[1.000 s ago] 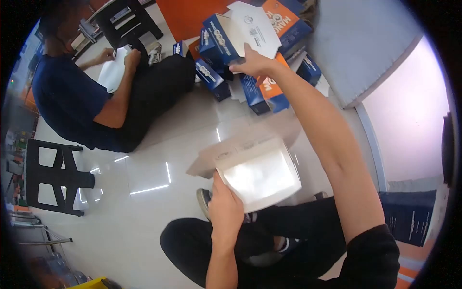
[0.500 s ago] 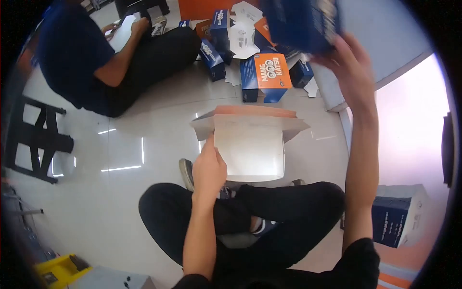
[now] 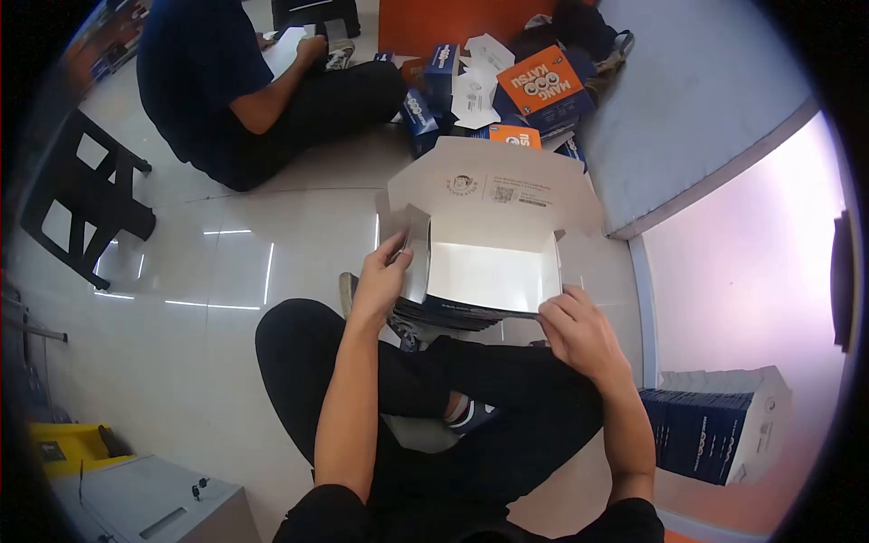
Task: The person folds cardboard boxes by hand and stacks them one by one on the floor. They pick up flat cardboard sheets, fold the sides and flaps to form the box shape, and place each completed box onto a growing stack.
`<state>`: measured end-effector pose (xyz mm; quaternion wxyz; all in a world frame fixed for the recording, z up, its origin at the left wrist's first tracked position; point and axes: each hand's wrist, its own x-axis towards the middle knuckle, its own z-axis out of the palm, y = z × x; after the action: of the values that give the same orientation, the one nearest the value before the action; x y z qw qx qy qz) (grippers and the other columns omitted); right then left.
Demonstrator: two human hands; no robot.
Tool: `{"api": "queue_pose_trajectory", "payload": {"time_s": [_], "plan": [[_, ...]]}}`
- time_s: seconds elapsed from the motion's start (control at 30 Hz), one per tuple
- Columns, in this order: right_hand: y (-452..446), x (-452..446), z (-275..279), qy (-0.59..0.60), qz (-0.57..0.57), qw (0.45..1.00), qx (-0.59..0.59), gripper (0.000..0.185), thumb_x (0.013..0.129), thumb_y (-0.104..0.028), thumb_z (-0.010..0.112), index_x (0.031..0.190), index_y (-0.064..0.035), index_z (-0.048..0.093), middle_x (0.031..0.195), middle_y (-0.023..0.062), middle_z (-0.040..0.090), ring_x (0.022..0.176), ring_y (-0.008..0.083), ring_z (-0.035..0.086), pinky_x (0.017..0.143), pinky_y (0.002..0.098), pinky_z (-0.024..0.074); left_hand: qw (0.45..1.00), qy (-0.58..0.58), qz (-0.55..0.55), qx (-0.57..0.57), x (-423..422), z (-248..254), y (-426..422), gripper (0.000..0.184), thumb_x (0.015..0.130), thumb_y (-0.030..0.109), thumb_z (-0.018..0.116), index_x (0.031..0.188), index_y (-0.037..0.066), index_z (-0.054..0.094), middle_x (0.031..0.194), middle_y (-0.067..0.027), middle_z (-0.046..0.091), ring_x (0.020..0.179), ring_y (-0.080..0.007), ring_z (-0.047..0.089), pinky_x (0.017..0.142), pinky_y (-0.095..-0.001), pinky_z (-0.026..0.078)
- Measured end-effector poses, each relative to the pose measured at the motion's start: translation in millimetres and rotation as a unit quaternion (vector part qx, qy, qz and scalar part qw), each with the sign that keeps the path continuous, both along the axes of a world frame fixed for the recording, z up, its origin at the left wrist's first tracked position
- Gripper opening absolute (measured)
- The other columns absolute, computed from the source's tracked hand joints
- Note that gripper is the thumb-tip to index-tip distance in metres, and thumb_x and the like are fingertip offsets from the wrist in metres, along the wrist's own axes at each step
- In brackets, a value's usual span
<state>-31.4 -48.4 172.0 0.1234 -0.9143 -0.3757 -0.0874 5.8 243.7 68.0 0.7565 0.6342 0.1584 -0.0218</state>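
Observation:
An open box (image 3: 493,271) with a pale inside faces up above my crossed legs, its printed lid flap (image 3: 507,185) raised at the far side. My left hand (image 3: 382,276) pinches the box's left side flap. At the near right corner, my right hand (image 3: 584,333) grips the box's edge, fingers closed. Dark layered edges (image 3: 444,315) show under the near side of the box.
Blue and orange boxes (image 3: 546,83) lie piled ahead. A person (image 3: 204,90) sits at the upper left holding a white sheet (image 3: 288,52). Black stool (image 3: 95,195) at left; box stack (image 3: 692,433) at right; grey cabinet (image 3: 158,502) and yellow object (image 3: 68,448) at lower left.
My right hand has released the blue box it lifted from the pile and come down to the open box's near right corner. The lid flap now shows its printed inside. The view has shifted.

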Motion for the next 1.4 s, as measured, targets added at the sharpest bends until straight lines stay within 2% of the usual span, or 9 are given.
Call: {"api": "queue_pose_trajectory", "payload": {"time_s": [0.4,0.47,0.6,0.67,0.8,0.93,1.07,1.17,1.4], "plan": [[38.9,14.4,-32.9,-0.045,0.001,0.998,0.032,0.021,0.082,-0.009,0.069,0.102,-0.0091,0.064,0.096,0.0067,0.063,0.1,0.0332,0.061,0.074,0.0409,0.0556,0.994,-0.053,0.092,0.003,-34.5,13.3,4.2,0.039,0.101,0.015,0.055,0.136,-0.001,0.057,0.122,-0.0154,0.066,0.114,-0.0234,0.061,0.099,-0.0332,0.045],[39.1,18.4,-36.7,-0.053,-0.004,0.998,0.041,0.022,0.081,-0.01,0.07,0.103,-0.0092,0.064,0.098,0.0064,0.063,0.1,0.0329,0.061,0.074,0.0404,0.0557,0.878,-0.27,0.116,0.378,-49.3,37.3,-7.0,0.039,0.097,0.015,0.061,0.133,0.001,0.059,0.124,-0.0164,0.065,0.117,-0.0243,0.061,0.1,-0.0331,0.044],[39.3,21.4,-45.1,-0.069,0.013,0.992,0.102,0.025,0.081,-0.011,0.073,0.104,-0.0072,0.065,0.099,0.0074,0.064,0.097,0.0313,0.062,0.074,0.0399,0.0557,0.788,-0.375,-0.164,0.46,-52.2,81.5,-37.7,0.054,0.087,0.004,0.064,0.14,0.006,0.053,0.112,-0.0183,0.067,0.108,-0.0283,0.065,0.093,-0.038,0.05],[37.9,19.8,-50.7,-0.086,0.026,0.986,0.138,0.038,0.079,-0.01,0.077,0.113,-0.0058,0.061,0.109,0.0116,0.061,0.091,0.0301,0.064,0.074,0.0392,0.0559,0.679,-0.352,-0.279,0.58,-38.2,81.3,-45.5,0.073,0.077,0.004,0.069,0.146,0.013,0.047,0.091,-0.0098,0.068,0.081,-0.0258,0.068,0.073,-0.0377,0.053],[37.5,17.4,-68.5,0.122,-0.054,0.921,0.366,0.075,0.073,-0.009,0.084,0.136,-0.0064,0.042,0.135,0.015,0.045,0.092,0.0231,0.065,0.073,0.0329,0.0563,0.678,-0.348,-0.299,0.575,-19.9,96.0,-38.0,0.073,0.081,-0.004,0.061,0.147,0.022,0.048,0.078,-0.0097,0.068,0.067,-0.0313,0.066,0.062,-0.0416,0.051],[42.9,26.5,-67.4,0.298,-0.109,0.866,0.386,0.071,0.076,-0.014,0.082,0.134,-0.0025,0.044,0.13,0.0152,0.047,0.098,0.0237,0.062,0.076,0.0335,0.0554,0.691,-0.353,-0.264,0.573,-22.5,97.9,-28.5,0.055,0.084,-0.001,0.065,0.135,0.02,0.062,0.08,-0.0113,0.068,0.067,-0.0305,0.066,0.061,-0.0423,0.05],[46.6,42.3,-76.5,0.194,-0.074,0.924,0.321,0.044,0.082,-0.02,0.075,0.12,-0.0027,0.06,0.127,0.0175,0.049,0.099,0.0331,0.063,0.088,0.0404,0.0528,0.666,-0.363,-0.258,0.598,-25.5,96.7,-21.9,0.072,0.074,-0.005,0.063,0.139,0.024,0.058,0.083,-0.0032,0.069,0.065,-0.023,0.065,0.056,-0.0361,0.051],[42.8,45.9,-90.2,0.11,-0.075,0.965,0.225,0.034,0.083,-0.012,0.073,0.114,-0.0032,0.063,0.126,0.0147,0.051,0.097,0.0243,0.063,0.077,0.0324,0.0559,0.654,-0.332,-0.278,0.62,-26.6,100.7,-22.2,0.055,0.081,-0.004,0.065,0.132,0.019,0.063,0.085,-0.0085,0.07,0.07,-0.0286,0.067,0.061,-0.04,0.051],[40.6,44.6,-93.4,0.233,-0.063,0.929,0.279,0.022,0.083,-0.009,0.071,0.103,-0.0018,0.065,0.116,0.015,0.054,0.098,0.028,0.064,0.081,0.034,0.0586,0.57,-0.361,-0.329,0.661,-24.9,92.3,-28.8,0.053,0.076,0.003,0.065,0.127,0.018,0.062,0.081,-0.0024,0.062,0.063,-0.0213,0.065,0.053,-0.0347,0.051]]}}
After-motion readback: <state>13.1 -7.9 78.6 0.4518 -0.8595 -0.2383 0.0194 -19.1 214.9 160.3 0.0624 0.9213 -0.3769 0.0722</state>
